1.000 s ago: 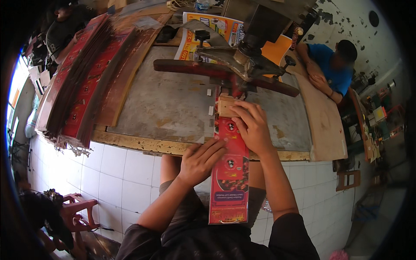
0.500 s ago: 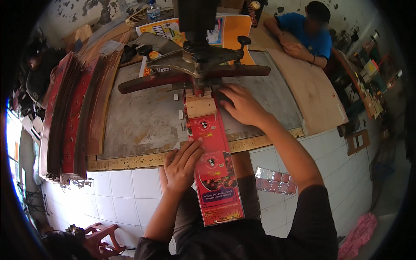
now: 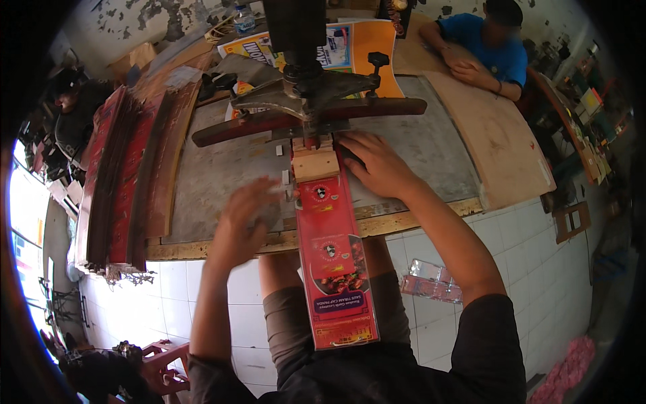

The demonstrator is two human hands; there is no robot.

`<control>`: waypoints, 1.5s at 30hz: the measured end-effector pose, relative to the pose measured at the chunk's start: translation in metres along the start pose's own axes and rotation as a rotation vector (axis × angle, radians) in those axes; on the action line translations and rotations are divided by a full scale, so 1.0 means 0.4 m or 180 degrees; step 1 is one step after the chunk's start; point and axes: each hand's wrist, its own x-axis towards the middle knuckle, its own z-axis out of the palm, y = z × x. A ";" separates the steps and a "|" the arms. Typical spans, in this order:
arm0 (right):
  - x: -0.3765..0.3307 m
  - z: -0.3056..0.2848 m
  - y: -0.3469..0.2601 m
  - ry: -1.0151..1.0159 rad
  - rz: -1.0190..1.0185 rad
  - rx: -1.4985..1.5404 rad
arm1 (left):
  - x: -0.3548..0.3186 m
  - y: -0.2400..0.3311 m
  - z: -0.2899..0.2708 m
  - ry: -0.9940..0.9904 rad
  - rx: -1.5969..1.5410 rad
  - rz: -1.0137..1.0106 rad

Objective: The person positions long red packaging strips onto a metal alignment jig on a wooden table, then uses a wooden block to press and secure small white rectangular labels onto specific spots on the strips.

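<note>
A long strip of red printed packaging (image 3: 330,222), perhaps a stack of sheets, runs from the machine over the table's near edge to my lap. A pale wooden block (image 3: 316,165) lies across its far end, beneath a dark metal press with a wide curved crossbar (image 3: 390,106). My right hand (image 3: 373,161) rests beside the block with fingers stretched, their tips near the strip's far right side. My left hand (image 3: 245,219), blurred and off the strip, is raised over the table's front edge. Its fingers are apart, pointing toward small pale pieces (image 3: 286,177) left of the strip.
Stacks of red-and-brown strips (image 3: 141,175) stand on the left. A printed orange sheet (image 3: 367,50) and a water bottle (image 3: 243,21) lie beyond the press. A person in blue (image 3: 488,50) sits at the far right. Clear-and-red packaging (image 3: 431,281) lies on the white-tiled floor.
My left hand has lifted off the red strip and moved left and away from me. The right hand stays beside the wooden block. The view has shifted slightly.
</note>
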 end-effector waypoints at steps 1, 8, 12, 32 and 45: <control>0.003 -0.002 -0.002 -0.0018 -0.0029 0.0005 | 0.030 -0.027 -0.011 0.0043 0.0093 -0.0026; 0.012 -0.005 -0.004 -0.0135 0.0013 -0.0086 | 0.167 -0.148 0.016 -0.0160 0.0852 0.0446; 0.009 -0.009 -0.007 -0.0171 0.0086 -0.0155 | 0.177 -0.154 0.037 -0.0015 0.0704 0.0504; 0.011 -0.012 -0.018 -0.0279 0.0158 -0.0383 | 0.174 -0.166 0.052 -0.0203 0.0686 0.0367; 0.010 -0.009 -0.014 -0.0307 0.0232 -0.0176 | 0.180 -0.158 0.045 -0.0241 0.0804 0.0366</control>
